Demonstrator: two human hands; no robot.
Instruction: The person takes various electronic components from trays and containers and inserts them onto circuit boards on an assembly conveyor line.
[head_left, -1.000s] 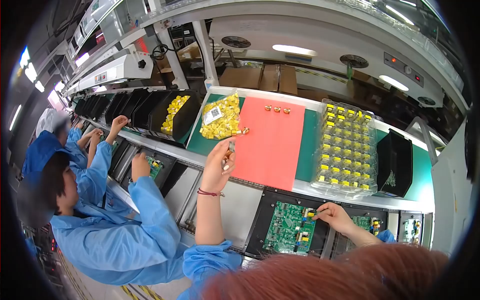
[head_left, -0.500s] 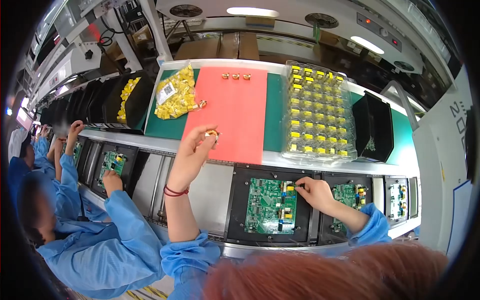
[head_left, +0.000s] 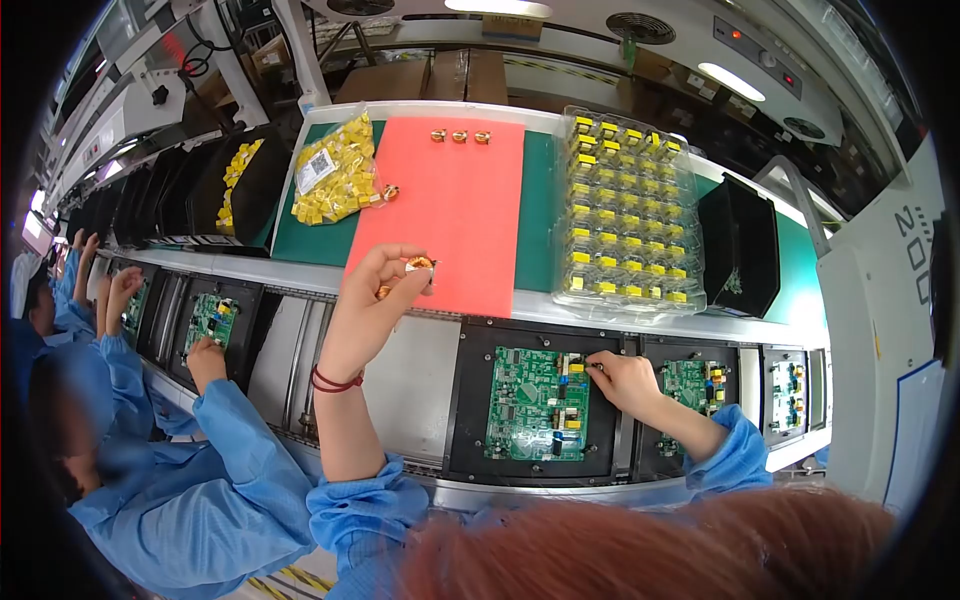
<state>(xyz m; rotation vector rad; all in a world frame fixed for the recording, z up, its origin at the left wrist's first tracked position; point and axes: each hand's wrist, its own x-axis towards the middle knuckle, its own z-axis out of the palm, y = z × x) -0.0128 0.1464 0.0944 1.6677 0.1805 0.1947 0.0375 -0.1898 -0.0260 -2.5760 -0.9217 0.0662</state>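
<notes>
My left hand (head_left: 370,300) is raised over the lower left of the pink sheet (head_left: 470,220). Its thumb and fingers pinch a small copper-coloured coil (head_left: 421,265), and a second copper piece (head_left: 383,291) shows within the fingers. My right hand (head_left: 625,382) is at the upper right edge of a green circuit board (head_left: 538,405) in a black frame, fingertips pressed together beside a yellow component. Whatever lies between those fingertips is too small to make out. Three coils (head_left: 460,136) sit in a row on the sheet's top part; another coil (head_left: 390,193) lies by its left edge.
A bag of yellow parts (head_left: 335,175) lies left of the sheet. To the right stand a clear tray of yellow-topped parts (head_left: 630,215) and a black bin (head_left: 738,250). More framed boards (head_left: 690,390) line the conveyor. A blue-sleeved co-worker (head_left: 200,480) is at the left.
The camera view has shifted, so the bench appears further left and higher. My left hand has moved from beside the yellow bag to over the pink sheet, with the coil now showing. My right hand stays at the board.
</notes>
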